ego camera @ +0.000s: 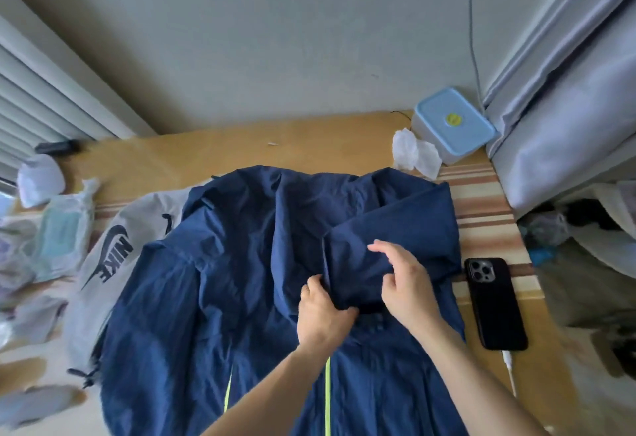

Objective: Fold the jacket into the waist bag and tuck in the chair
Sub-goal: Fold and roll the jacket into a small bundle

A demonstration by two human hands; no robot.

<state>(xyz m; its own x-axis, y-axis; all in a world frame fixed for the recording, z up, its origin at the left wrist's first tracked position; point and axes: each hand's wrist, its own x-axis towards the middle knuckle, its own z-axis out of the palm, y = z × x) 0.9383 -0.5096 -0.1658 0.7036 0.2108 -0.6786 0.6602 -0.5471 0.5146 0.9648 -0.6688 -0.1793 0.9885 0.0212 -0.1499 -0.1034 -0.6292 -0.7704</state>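
Navy jacket point(241, 280) with neon-yellow zipper lines, as I see it: spread flat and wrinkled, right sleeve folded inward. Grey Nike waist bag point(113, 256) lies partly beneath its left edge.

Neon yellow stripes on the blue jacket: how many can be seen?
2. One stripe runs down between the forearms; the other stripe lies left of the left forearm. More may be hidden under folded cloth.
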